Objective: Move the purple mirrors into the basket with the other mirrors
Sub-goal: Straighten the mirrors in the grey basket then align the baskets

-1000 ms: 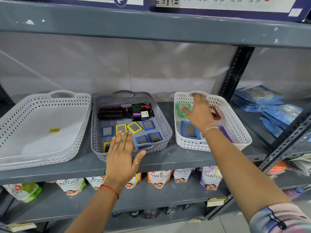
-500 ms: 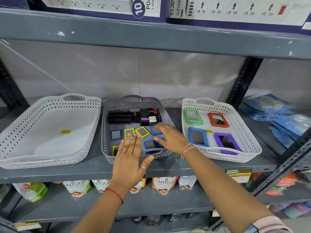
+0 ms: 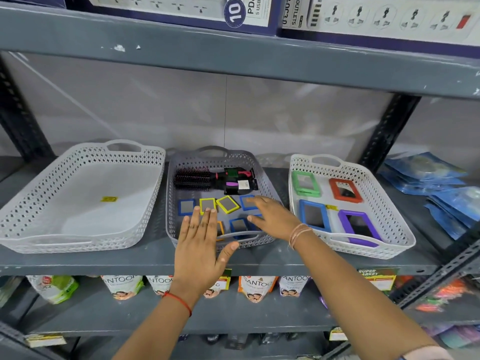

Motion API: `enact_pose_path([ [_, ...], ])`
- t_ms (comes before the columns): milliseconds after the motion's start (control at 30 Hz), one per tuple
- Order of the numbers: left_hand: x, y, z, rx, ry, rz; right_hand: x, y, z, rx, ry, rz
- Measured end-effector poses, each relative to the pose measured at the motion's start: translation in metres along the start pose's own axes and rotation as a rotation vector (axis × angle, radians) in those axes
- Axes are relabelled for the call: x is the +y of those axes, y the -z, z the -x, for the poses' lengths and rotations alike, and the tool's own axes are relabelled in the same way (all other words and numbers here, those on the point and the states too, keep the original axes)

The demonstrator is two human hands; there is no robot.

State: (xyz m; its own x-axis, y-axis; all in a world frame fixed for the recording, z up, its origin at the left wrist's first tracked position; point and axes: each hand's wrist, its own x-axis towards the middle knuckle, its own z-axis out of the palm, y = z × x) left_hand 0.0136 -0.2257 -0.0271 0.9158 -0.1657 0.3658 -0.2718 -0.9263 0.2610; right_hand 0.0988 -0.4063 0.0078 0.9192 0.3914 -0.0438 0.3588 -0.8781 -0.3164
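right grip [image 3: 270,216] still over grey basket [image 3: 181,162], perhaps slightly nearer small mirrors [image 3: 239,224]

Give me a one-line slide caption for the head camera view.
Both hands reach over the grey basket of small mirrors; purple mirror rests in the right basket.

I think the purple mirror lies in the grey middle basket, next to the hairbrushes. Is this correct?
Not quite. In the head view the purple mirror lies in the white basket on the right, near its front edge beside a blue mirror. The hairbrushes are in the grey middle basket.
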Motion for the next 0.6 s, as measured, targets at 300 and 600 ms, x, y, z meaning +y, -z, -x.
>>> enact_pose_path([
  [300, 0.000, 0.002, 0.000, 0.031, 0.002, 0.032, -0.007, 0.014, -0.064, -0.194, 0.080, 0.186],
  [600, -0.001, 0.000, -0.001, 0.018, 0.007, 0.007, -0.007, -0.006, -0.092, -0.197, 0.106, 0.370],
])
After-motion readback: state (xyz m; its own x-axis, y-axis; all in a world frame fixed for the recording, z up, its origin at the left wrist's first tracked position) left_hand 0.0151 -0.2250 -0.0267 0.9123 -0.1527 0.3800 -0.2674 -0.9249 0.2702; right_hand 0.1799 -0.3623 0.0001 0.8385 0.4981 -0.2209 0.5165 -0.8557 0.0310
